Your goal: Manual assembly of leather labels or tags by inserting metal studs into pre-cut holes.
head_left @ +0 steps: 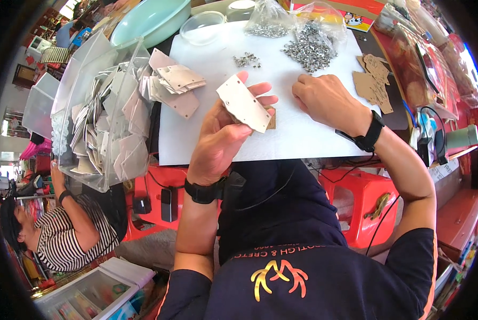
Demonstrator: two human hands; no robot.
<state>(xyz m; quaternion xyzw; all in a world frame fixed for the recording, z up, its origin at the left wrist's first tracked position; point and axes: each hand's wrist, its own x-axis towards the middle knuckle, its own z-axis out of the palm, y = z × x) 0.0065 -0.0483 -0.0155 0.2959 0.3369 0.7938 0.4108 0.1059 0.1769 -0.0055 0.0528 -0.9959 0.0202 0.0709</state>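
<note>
My left hand [217, 130] grips a flat cream-coloured piece [243, 101] with small dark-rimmed holes along its edges. The thumb lies on its near corner and the fingers are behind it. My right hand [327, 98] is over the white board [191, 136], its fingertips pressed together; what they hold, if anything, is hidden. Beyond it, small metal pieces [309, 50] spill from a clear plastic bag [329, 24]. A smaller group of the same metal pieces [247, 60] lies beyond my left hand. Partly behind the cream piece, a small brown piece [271, 120] lies on the board.
Similar pieces [177, 80] are piled at the board's left, beside a clear bin [103, 176] full of them. Brown cut pieces [372, 85] lie at the right. A pale green basin [151, 24] stands at the back. A person in a striped top [79, 234] sits at left.
</note>
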